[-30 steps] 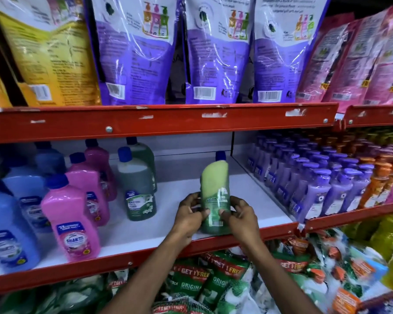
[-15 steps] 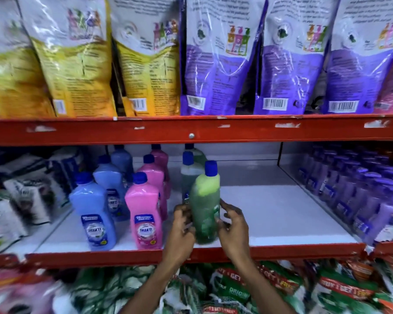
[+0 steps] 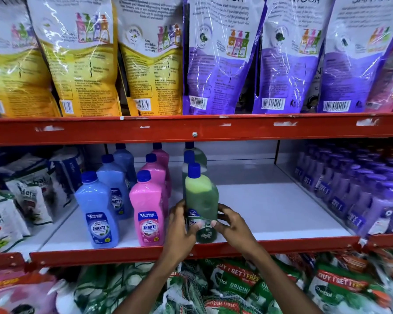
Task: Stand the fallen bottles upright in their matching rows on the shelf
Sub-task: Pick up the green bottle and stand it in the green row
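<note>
A green bottle (image 3: 201, 200) with a blue cap stands upright at the front of the white shelf (image 3: 270, 207), in line with two more green bottles (image 3: 196, 156) behind it. My left hand (image 3: 179, 225) grips its lower left side and my right hand (image 3: 234, 225) its lower right side. To its left stand a row of pink bottles (image 3: 148, 209) and a row of blue bottles (image 3: 98, 211), all upright. No bottle lies fallen in view.
A red shelf beam (image 3: 191, 130) runs overhead with yellow pouches (image 3: 82, 64) and purple pouches (image 3: 220, 60) above it. Small purple bottles (image 3: 359, 196) fill the right bay. White pouches (image 3: 21, 200) sit at the left. Green packets (image 3: 236, 286) crowd the lower shelf.
The green bottle has gone left from the shelf's middle to the front of the green row and now rests on the shelf. The view has swung left and closer.
</note>
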The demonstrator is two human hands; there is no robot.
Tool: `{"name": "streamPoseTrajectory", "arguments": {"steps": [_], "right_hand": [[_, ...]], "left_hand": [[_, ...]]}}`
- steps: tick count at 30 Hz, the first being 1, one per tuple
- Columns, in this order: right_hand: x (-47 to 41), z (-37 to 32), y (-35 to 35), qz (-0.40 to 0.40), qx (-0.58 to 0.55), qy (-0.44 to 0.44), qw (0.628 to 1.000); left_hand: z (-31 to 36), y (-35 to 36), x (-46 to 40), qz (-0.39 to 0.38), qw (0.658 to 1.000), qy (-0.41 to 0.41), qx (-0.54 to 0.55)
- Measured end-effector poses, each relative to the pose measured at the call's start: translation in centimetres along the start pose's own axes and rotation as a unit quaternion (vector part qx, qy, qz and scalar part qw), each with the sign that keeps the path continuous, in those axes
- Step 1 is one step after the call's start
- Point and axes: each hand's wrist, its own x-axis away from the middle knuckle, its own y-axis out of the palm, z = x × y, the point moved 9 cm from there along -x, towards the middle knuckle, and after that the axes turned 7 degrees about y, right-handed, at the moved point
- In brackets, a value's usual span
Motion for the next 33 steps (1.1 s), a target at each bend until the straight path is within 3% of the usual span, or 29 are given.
{"name": "streamPoseTrajectory", "arguments": {"steps": [18, 20, 23, 25, 29, 33], "right_hand": [[1.9, -0.2, 1.7, 0.018, -0.015, 0.012, 1.0], [3.0, -0.6, 1.8, 0.059, -0.017, 0.004, 0.998], [3.7, -0.8, 2.7, 0.134, 0.013, 0.006, 0.991], [3.4, -1.1, 3.8, 0.172, 0.038, 0.008, 0.984], [2.7, -1.9, 4.9, 0.235, 0.042, 0.018, 0.971], [2.4, -2.3, 5.0, 0.26, 0.048, 0.017, 0.964]], "left_hand": [[1.4, -1.5, 3.0, 0.001, 0.999, 0.032, 0.032], [1.2, -3.2, 4.7, 0.043, 0.999, 0.023, 0.012], [1.7, -8.1, 7.9, 0.208, 0.973, 0.082, -0.059], [0.3, -10.2, 8.5, 0.279, 0.955, 0.043, -0.093], [-2.0, -10.1, 6.1, 0.205, 0.97, -0.074, -0.108], [-2.9, -9.6, 5.0, 0.17, 0.976, -0.079, -0.107]]}}
